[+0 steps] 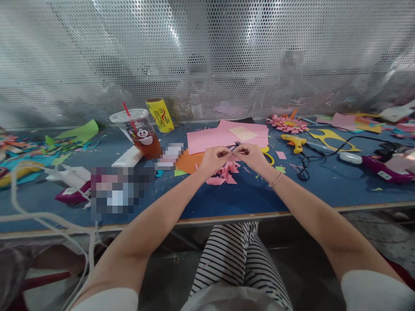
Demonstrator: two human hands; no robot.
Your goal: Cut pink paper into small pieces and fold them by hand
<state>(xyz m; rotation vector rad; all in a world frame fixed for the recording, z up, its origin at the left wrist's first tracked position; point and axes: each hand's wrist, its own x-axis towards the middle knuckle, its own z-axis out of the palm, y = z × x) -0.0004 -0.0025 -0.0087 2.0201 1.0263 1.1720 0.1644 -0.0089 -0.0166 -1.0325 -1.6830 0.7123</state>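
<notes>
Both my hands meet above the table, fingertips nearly touching. The fingers of my left hand (214, 158) are pinched together, and my right hand (250, 155) is pinched in the same way facing it. What lies between the fingertips is too small to make out. A small dark tip shows just behind them. Under the hands is a loose heap of cut pink paper pieces (223, 175). Behind them lie pink paper sheets (204, 140) with a pale cream piece (243, 133) on top. Yellow scissor handles (268, 156) show beside my right hand, partly hidden by it.
On the left stand a drink cup (147, 140) with a red straw and a yellow can (161, 115). Orange paper (188, 161) lies nearer. On the right are a yellow glue gun (293, 142) with a black cord, a pink fringed paper flower (288, 123) and cut yellow card (337, 140).
</notes>
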